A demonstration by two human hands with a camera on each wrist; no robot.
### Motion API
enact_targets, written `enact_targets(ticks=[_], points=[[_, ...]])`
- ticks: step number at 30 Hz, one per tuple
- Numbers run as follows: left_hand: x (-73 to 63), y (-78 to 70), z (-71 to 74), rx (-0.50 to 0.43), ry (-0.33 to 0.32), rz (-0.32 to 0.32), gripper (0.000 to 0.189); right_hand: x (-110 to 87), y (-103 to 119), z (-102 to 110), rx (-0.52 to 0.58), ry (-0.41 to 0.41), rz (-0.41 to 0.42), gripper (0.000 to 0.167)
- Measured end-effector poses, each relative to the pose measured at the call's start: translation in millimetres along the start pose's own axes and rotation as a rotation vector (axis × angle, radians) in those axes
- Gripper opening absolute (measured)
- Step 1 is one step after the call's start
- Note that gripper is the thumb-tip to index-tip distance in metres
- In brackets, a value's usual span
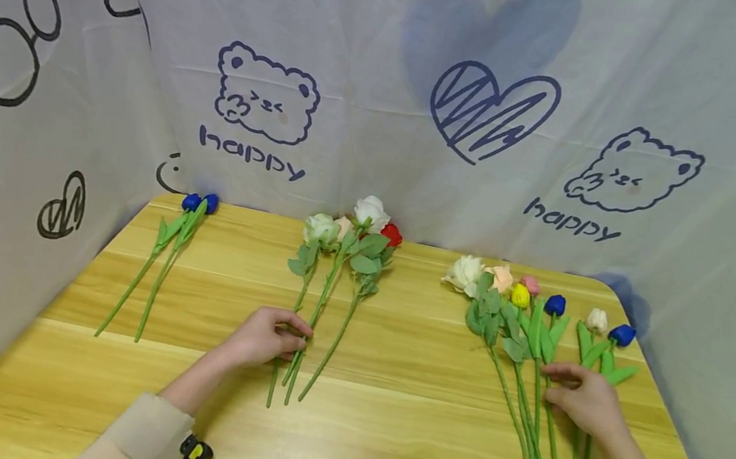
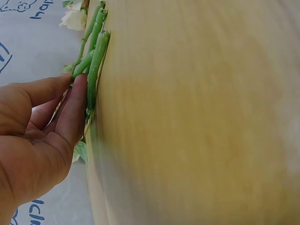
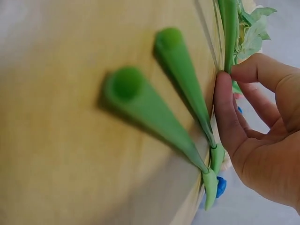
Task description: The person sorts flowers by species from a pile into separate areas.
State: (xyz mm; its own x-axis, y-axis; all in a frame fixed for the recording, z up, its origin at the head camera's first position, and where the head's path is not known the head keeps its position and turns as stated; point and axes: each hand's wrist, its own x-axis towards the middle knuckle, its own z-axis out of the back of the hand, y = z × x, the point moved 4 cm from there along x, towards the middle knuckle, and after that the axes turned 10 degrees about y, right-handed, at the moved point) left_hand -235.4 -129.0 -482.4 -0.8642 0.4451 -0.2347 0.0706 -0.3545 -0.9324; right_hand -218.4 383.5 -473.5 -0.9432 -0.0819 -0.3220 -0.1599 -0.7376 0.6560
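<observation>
In the head view, my left hand [image 1: 266, 337] is at the stems of a middle group of artificial roses, among them a white rose [image 1: 371, 214], a pale green rose [image 1: 322, 230] and a red rose [image 1: 392, 235]. Thumb and forefinger pinch a green rose stem [image 2: 85, 64], seen in the left wrist view. On the right, my right hand [image 1: 584, 400] pinches the stem [image 3: 229, 37] of a blue tulip [image 1: 555, 305] between thumb and forefinger. Beside that tulip lie a yellow tulip [image 1: 521, 296], a pink tulip [image 1: 530, 284] and a cream rose [image 1: 466, 274].
Two blue tulips [image 1: 191, 202] lie at the far left of the wooden table [image 1: 383, 446]. At the right edge, a white tulip [image 1: 596, 320] and another blue tulip [image 1: 621, 336] lie under my right forearm's side. A printed white cloth [image 1: 366, 130] hangs behind the table.
</observation>
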Motion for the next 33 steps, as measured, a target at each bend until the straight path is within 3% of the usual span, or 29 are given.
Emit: enact_targets(ticks=[8, 20, 28, 33], points=[[-0.7, -3.2, -0.6, -0.002, -0.010, 0.007, 0.017, -2.2, -6.2, 3.3, 0.041, -0.016, -0.020, 0.034], [-0.9, -2.7, -3.5, 0.055, -0.030, 0.020, 0.018, -6.7, -11.0, 4.5, 0.148, -0.056, -0.055, 0.045], [-5.9, -13.4, -6.8, 0.166, -0.033, 0.009, 0.024, -15.8, 14.3, 2.6, 0.219, -0.179, -0.021, 0.050], [-10.4, -23.8, -8.4, 0.189, -0.038, 0.009, 0.029, -14.9, 39.3, -2.9, 0.324, -0.277, 0.078, 0.044]])
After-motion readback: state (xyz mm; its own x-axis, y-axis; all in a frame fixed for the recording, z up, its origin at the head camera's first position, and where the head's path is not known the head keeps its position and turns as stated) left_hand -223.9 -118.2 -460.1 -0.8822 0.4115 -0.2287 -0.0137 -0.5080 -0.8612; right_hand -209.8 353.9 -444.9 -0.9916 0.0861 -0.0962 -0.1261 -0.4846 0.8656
